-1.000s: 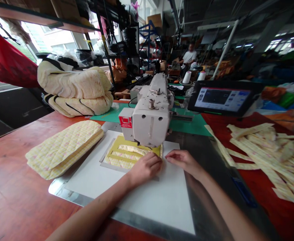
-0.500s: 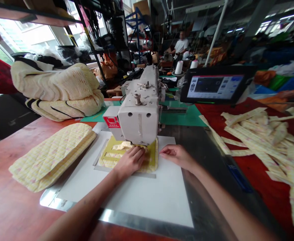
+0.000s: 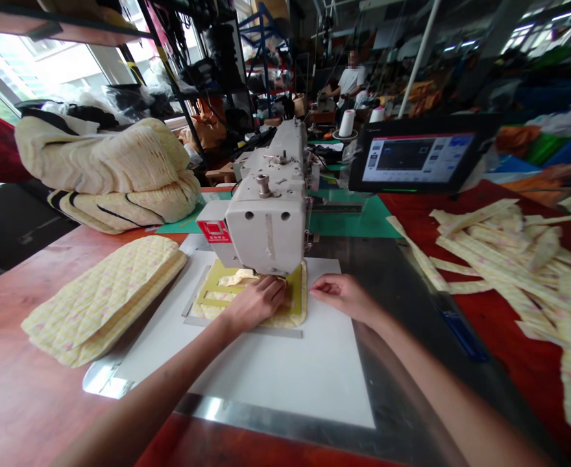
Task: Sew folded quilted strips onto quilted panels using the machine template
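My left hand (image 3: pixel 260 302) lies over a yellow template (image 3: pixel 212 285) with slots, under the head of a sewing machine (image 3: pixel 266 227). Its fingers are bent and pressed together, fingertips hidden near the needle area; what they grip, if anything, cannot be seen. Beneath the template is a quilted yellow fabric piece (image 3: pixel 292 319), its edge showing in front and at the right. A pale fabric strip (image 3: pixel 239 277) lies across the template, left of my fingers. My right hand (image 3: pixel 339 295) rests on the white sheet (image 3: pixel 315 376) beside the fabric piece, fingers curled together with nothing visible in them.
Quilted pieces (image 3: pixel 105 295) are stacked on the left, with a taller pile of padded pieces (image 3: pixel 105 162) behind. Loose fabric strips (image 3: pixel 509 259) and a blue-handled tool (image 3: pixel 463 334) lie on the right. A control screen (image 3: pixel 419 159) stands behind; a person (image 3: pixel 351 81) is farther back.
The view has shifted slightly. My left hand has edged toward the right over the template, its fingers more bent. My right hand stays beside the fabric piece.
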Demonstrator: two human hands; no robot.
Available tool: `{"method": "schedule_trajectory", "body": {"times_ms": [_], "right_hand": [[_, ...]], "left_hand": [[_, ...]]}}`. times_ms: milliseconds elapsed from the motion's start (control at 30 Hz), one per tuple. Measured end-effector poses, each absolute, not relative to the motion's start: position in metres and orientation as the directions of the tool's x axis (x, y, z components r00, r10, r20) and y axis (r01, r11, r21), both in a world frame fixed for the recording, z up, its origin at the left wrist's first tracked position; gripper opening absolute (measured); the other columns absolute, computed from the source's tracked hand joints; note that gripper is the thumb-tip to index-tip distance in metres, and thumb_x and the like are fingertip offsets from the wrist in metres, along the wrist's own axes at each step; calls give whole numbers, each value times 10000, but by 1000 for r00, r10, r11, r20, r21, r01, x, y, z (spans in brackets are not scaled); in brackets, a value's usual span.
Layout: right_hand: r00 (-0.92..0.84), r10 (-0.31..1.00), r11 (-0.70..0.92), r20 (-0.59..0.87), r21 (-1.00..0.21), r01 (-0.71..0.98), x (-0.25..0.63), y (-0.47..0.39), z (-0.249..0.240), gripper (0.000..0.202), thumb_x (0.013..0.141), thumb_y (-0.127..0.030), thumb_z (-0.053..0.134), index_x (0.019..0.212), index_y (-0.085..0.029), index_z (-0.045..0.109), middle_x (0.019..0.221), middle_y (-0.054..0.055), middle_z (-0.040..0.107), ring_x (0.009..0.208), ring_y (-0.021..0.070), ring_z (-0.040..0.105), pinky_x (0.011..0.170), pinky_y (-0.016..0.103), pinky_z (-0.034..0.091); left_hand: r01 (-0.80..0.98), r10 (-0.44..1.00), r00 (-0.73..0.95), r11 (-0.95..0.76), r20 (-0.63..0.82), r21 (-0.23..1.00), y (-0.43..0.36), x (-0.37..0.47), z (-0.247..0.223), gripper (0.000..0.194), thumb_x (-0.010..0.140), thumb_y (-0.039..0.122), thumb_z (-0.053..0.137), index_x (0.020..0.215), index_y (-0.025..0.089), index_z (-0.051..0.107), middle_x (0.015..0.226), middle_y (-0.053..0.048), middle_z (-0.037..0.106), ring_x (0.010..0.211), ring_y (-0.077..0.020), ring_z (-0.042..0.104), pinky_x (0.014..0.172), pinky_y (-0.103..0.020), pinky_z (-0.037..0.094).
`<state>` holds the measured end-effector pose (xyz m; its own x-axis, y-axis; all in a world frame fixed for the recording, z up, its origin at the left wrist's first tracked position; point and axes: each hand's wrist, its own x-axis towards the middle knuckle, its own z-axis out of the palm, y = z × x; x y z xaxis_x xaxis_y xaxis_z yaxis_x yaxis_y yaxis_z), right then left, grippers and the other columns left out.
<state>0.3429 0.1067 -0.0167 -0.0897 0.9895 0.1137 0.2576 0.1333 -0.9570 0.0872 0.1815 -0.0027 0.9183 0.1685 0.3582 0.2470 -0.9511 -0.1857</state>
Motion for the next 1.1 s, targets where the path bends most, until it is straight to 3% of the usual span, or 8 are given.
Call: {"method": "schedule_trajectory", "body": {"times_ms": [200,433,533,633,733,833,967,1100], "right_hand": [[-80,988,151,134,-951,269,342,107,-16,284,821,-458,757,836,-175,769,809,49,772,739,184,690,699,298,557],[-60,982,187,177,-910,370,337,105,-18,225,874,-403,709,842,-188,767,799,43,769,705,182,691,650,284,554],[-60,953,278,296,-784,555,325,100,-17,162,939,-319,650,928,-206,765,872,46,757,713,176,683,670,293,555],[-120,911,349,394,-585,732,309,95,-16,189,992,-266,589,1091,-222,744,1018,72,726,882,213,688,795,337,567],[-187,893,364,409,-414,834,297,92,-13,277,1020,-249,544,1254,-232,692,1081,95,692,1017,256,654,894,390,554],[-235,894,362,383,-305,881,292,94,-9,336,1029,-250,527,1341,-233,649,1064,100,666,1003,265,634,894,397,543],[-289,880,362,377,-137,922,288,97,-2,318,1008,-193,539,1296,-230,671,1073,104,671,997,276,606,859,399,517],[-424,843,436,332,41,899,282,102,3,245,975,-95,527,1122,-164,711,1055,118,696,1004,281,595,814,411,504]], "left_hand": [[283,264,909,-959,323,-15,183,86,-1,232,1036,153,463,1216,132,609,1144,-160,686,1043,-265,671,877,-410,592],[329,357,863,-934,356,140,173,90,-3,199,1013,157,494,1127,137,657,1119,-160,696,1010,-274,674,863,-420,599],[356,447,788,-892,424,279,171,91,-6,265,954,69,505,1123,150,692,1121,-137,720,1021,-255,685,902,-403,595],[364,555,704,-817,443,446,170,91,-7,341,891,12,495,1080,162,736,1112,-106,745,997,-218,710,925,-361,594],[359,616,660,-761,430,540,170,91,-6,362,842,-5,501,1024,164,765,1071,-90,764,957,-200,728,920,-340,595],[353,640,641,-736,423,578,168,92,-4,363,835,-2,497,1007,159,774,1055,-91,777,948,-204,733,917,-342,591],[374,699,593,-678,399,632,166,93,-3,392,810,-11,492,1020,168,771,1053,-75,785,933,-200,734,910,-333,581],[437,784,545,-568,297,697,170,94,-1,346,796,10,520,962,173,776,998,-51,797,863,-188,739,857,-298,581]]}}
